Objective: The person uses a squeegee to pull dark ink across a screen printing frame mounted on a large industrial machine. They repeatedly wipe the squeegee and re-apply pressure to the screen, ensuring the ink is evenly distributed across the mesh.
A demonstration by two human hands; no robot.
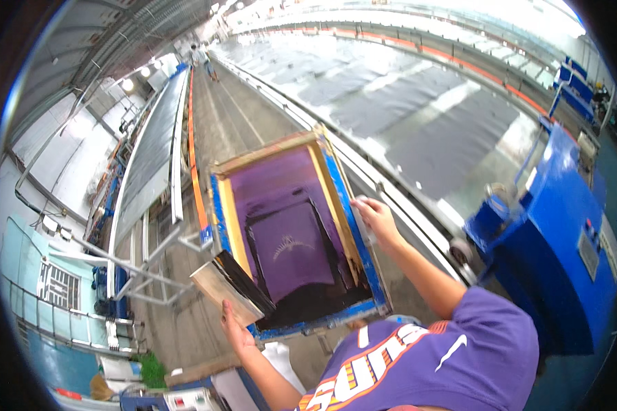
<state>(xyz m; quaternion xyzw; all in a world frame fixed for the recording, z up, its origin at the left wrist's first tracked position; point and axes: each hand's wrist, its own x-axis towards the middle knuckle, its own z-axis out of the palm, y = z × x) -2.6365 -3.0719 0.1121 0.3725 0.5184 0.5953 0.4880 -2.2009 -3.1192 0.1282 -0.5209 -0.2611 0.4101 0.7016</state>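
Note:
My right hand [378, 219] is closed round the right edge of a screen printing frame [336, 179], which is tilted up in front of me. Blue tape runs along its sides. Its purple mesh [291, 250] carries a pale curved design and smears of black ink, thickest along the near end. In my left hand [236, 331] is a wide squeegee [221, 288] with a pale, flat handle. Its black, inky blade side faces the frame. The squeegee overlaps the frame's near left corner; whether they touch I cannot tell.
A long printing table [418, 109] with dark panels stretches away on the right, a rail along its edge. Close by on the right stands a blue machine [555, 233]. Another long table [147, 161] lies left of the aisle [230, 113]. A person [203, 60] is far down it.

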